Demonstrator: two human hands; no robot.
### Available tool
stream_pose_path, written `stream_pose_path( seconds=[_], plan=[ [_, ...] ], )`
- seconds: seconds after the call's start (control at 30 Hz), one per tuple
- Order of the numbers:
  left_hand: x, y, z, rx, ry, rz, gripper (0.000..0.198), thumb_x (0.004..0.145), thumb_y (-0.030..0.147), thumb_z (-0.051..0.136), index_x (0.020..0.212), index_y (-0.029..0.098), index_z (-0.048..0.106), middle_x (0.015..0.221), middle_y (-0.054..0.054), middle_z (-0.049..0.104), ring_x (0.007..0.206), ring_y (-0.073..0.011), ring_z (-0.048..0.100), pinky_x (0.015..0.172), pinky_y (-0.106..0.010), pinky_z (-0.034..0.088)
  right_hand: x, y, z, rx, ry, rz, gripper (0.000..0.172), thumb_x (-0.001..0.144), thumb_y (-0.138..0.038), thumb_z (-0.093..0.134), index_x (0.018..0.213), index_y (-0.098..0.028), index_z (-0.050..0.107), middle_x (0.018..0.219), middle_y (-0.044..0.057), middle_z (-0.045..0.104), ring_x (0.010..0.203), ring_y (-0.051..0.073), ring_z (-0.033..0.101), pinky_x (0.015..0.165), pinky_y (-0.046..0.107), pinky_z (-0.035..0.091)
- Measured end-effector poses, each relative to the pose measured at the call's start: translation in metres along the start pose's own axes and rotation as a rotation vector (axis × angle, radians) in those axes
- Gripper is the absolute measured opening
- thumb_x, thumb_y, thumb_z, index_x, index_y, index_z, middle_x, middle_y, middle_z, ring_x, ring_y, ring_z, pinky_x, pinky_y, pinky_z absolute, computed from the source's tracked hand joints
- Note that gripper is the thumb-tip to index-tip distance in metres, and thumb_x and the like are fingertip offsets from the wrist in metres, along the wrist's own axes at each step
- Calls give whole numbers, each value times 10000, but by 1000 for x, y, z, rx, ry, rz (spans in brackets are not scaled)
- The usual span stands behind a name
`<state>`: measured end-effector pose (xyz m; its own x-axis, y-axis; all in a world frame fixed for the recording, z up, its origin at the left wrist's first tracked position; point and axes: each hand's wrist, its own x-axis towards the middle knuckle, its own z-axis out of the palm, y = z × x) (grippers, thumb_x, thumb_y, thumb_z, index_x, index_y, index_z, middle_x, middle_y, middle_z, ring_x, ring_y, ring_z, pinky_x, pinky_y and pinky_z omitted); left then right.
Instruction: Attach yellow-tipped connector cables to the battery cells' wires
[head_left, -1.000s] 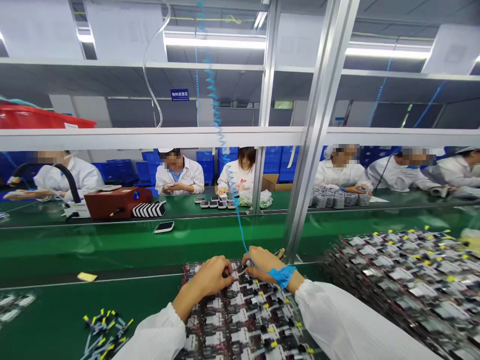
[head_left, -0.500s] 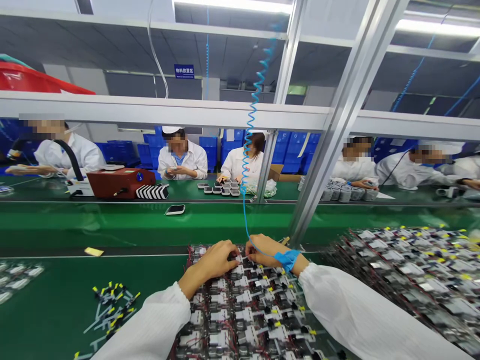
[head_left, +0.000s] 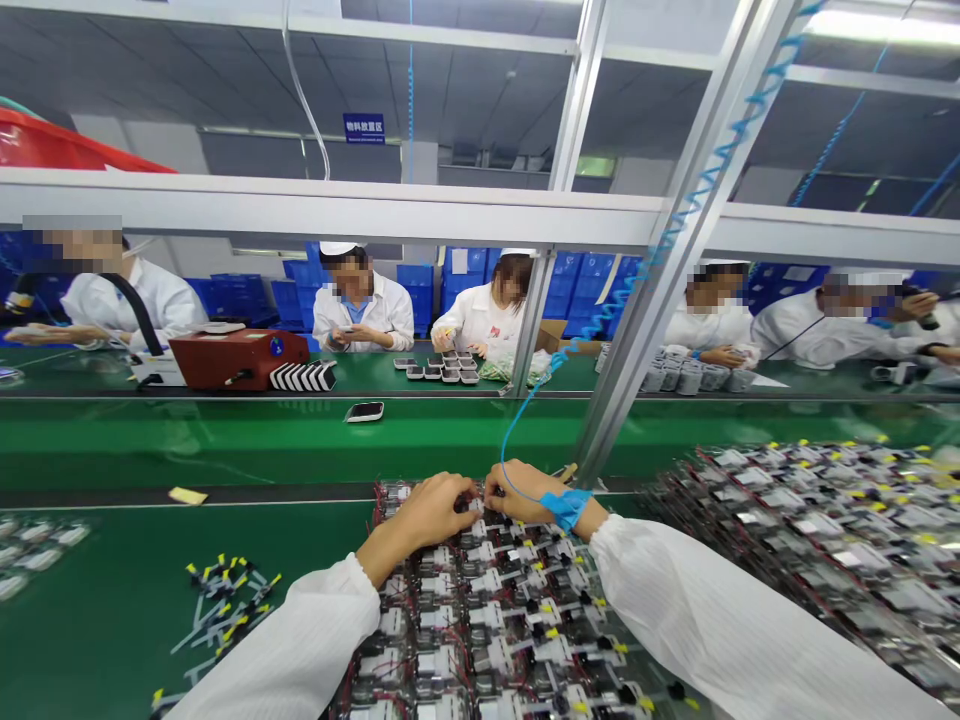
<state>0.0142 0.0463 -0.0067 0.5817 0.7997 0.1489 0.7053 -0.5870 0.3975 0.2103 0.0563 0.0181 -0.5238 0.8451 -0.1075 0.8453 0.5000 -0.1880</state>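
Rows of small white assemblies with red wires fill a clear tray [head_left: 439, 610] in front of me. At its far end my left hand [head_left: 431, 510] has its fingers curled, thumb and fingertips at a small white part [head_left: 477, 507]. My right hand [head_left: 521, 492], a blue wrist strap [head_left: 568, 508] around its wrist, pinches at the same spot from the right. What exactly the fingertips grip is too small to make out. Grey sticks with black and yellow ends lie across the tray's right-hand rows; a loose pile of such sticks [head_left: 225, 605] is left of my left arm.
More filled trays [head_left: 847, 540] are stacked on the right. A green conveyor belt [head_left: 247, 440] carries a white handheld device [head_left: 365, 411]. Beyond it several co-workers in white sit at a bench. A metal post [head_left: 622, 370] rises just past my right hand.
The coiled blue cord has swung to the right. The white device on the belt has shifted slightly right. Both hands stay at the same place on the tray.
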Motion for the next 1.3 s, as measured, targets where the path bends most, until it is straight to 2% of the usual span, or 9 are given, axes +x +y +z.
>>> stream_pose_path(
  seconds=[0.23, 0.4, 0.63, 0.8, 0.9, 1.03, 1.13, 1.2, 1.3],
  plan=[
    [0, -2, 0, 33, -11, 28, 232, 866, 361, 608, 1007, 206, 709, 973, -87, 721, 954, -284, 656, 820, -330, 457, -14, -11, -3, -30, 90, -31, 110, 928, -201, 593, 917, -170, 699, 1031, 79, 686, 958, 221, 637, 799, 310, 459],
    [1, -2, 1, 23, -8, 26, 242, 860, 361, 620, 1014, 196, 707, 983, -82, 729, 941, -275, 662, 807, -321, 457, -18, -13, 0, -49, 145, -63, 122, 890, -129, 603, 930, -176, 709, 1026, 78, 679, 976, 232, 605, 816, 300, 415],
    [2, -2, 2, 8, 1, 16, 206, 870, 347, 651, 1007, 201, 700, 963, -62, 723, 934, -252, 658, 799, -302, 454, -18, -8, 5, 0, 198, -102, 149, 859, -81, 624, 894, -179, 731, 1018, 81, 678, 967, 238, 595, 854, 338, 427],
    [2, -5, 3, -10, 6, 8, 195, 852, 323, 687, 1010, 207, 690, 980, -51, 683, 936, -236, 643, 782, -295, 461, -32, 9, -2, 112, 295, -91, 217, 904, -233, 622, 1108, -201, 690, 1251, 113, 585, 1081, 261, 575, 907, 373, 466],
    [-1, -6, -1, -24, 12, -3, 262, 838, 301, 697, 1080, 207, 658, 982, -43, 675, 912, -221, 639, 783, -296, 474, -45, 26, -11, 185, 358, -41, 242, 939, -312, 547, 1096, -194, 689, 1169, 117, 616, 985, 244, 619, 859, 369, 497],
    [-2, 1, -6, -18, 32, 16, 285, 917, 310, 590, 1182, 210, 620, 1094, -66, 660, 1033, -243, 602, 884, -344, 463, -65, 55, -16, 272, 418, 58, 325, 942, -409, 476, 1028, -199, 708, 1009, 92, 680, 796, 217, 643, 720, 339, 517],
    [5, 11, -4, 1, 15, 52, 247, 966, 303, 503, 1114, 211, 678, 1080, -73, 681, 1041, -254, 598, 913, -361, 451, -79, 75, -11, 323, 456, 152, 384, 932, -463, 450, 1017, -195, 711, 941, 77, 720, 783, 226, 653, 696, 332, 517],
    [13, 16, 1, 14, -1, 67, 220, 950, 286, 528, 1054, 211, 707, 1033, -73, 699, 997, -255, 614, 887, -358, 459, -87, 83, -7, 340, 461, 198, 432, 934, -480, 414, 1012, -178, 712, 914, 80, 735, 791, 238, 665, 693, 335, 520],
    [21, 20, 7, 33, -9, 83, 130, 896, 229, 600, 942, 205, 719, 969, -69, 696, 951, -254, 615, 854, -349, 461, -88, 79, -5, 343, 420, 192, 459, 941, -463, 377, 1018, -157, 711, 921, 87, 742, 808, 239, 678, 702, 326, 525]
  ],
)
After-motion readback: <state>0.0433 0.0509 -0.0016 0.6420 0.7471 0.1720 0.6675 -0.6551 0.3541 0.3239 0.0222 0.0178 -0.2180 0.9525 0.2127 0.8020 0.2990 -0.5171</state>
